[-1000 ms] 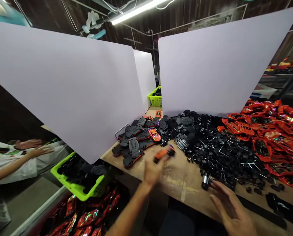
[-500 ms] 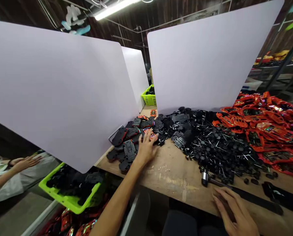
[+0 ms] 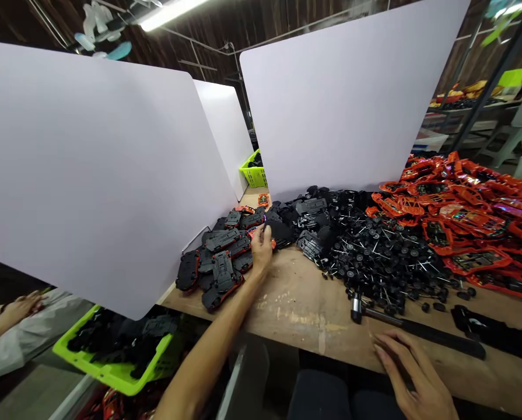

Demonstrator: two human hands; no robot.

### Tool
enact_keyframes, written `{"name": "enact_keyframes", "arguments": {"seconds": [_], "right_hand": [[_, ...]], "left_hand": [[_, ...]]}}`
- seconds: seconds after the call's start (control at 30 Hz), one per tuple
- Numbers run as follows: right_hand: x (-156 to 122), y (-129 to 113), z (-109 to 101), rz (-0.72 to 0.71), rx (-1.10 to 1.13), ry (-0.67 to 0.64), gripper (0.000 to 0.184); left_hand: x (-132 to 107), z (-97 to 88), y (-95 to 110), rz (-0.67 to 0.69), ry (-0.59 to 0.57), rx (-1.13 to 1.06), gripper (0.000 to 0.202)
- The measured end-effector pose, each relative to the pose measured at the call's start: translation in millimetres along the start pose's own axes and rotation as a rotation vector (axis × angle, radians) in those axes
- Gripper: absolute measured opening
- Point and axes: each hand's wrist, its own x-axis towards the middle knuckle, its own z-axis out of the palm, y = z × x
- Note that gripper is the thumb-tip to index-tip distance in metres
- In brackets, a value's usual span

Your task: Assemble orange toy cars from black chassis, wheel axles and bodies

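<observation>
My left hand [image 3: 262, 251] reaches out over a pile of assembled toy cars [image 3: 219, 259] lying underside up on the wooden table [image 3: 304, 309]. Its fingers curl over the pile's right edge and touch an orange car [image 3: 261, 232]; whether they grip it is hidden. My right hand [image 3: 412, 376] lies flat and open on the table's near edge, fingers spread, just short of a small hammer [image 3: 412, 329] with a black handle. A heap of black wheels on axles [image 3: 383, 256] sits in the middle.
Orange car bodies [image 3: 462, 210] are piled at the right. White divider boards [image 3: 98, 169] stand at the left and back. A green basket [image 3: 112, 350] of black parts sits below the table at left, another green basket [image 3: 252, 170] far back. Another person's hand [image 3: 18, 306] shows at far left.
My left hand carried an orange car to the pile and now rests on it. My right hand slid a little toward the hammer handle. The view shifted right.
</observation>
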Motion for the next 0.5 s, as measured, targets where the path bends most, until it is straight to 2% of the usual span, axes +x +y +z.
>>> {"name": "enact_keyframes", "arguments": {"seconds": [0.07, 0.13, 0.23, 0.27, 0.33, 0.4, 0.43, 0.5], "right_hand": [[0, -2, -2, 0.051, 0.016, 0.030, 0.024], [4, -6, -6, 0.129, 0.045, 0.043, 0.023], [18, -21, -16, 0.305, 0.153, 0.016, 0.023], [25, -29, -18, 0.385, 0.231, -0.004, 0.025], [41, -46, -16, 0.542, 0.465, -0.070, 0.034], [56, -60, -6, 0.645, 0.723, -0.145, 0.045], [62, -64, 1, 0.662, 0.791, -0.174, 0.047], [67, -65, 12, 0.683, 0.785, -0.161, 0.042]], "left_hand": [[0, 2.8, 9, -0.083, 0.057, -0.122, 0.050], [-11, 2.6, 24, -0.150, 0.066, -0.212, 0.053], [-59, 4.4, 51, -0.196, 0.002, -0.261, 0.049], [-82, 7.0, 59, -0.176, -0.052, -0.243, 0.043], [-128, 15.3, 71, 0.085, -0.336, 0.049, 0.037], [-170, 26.1, 75, 0.267, -0.500, 0.266, 0.044], [-187, 31.3, 75, 0.309, -0.539, 0.312, 0.048], [-209, 37.7, 75, 0.291, -0.569, 0.270, 0.057]]}}
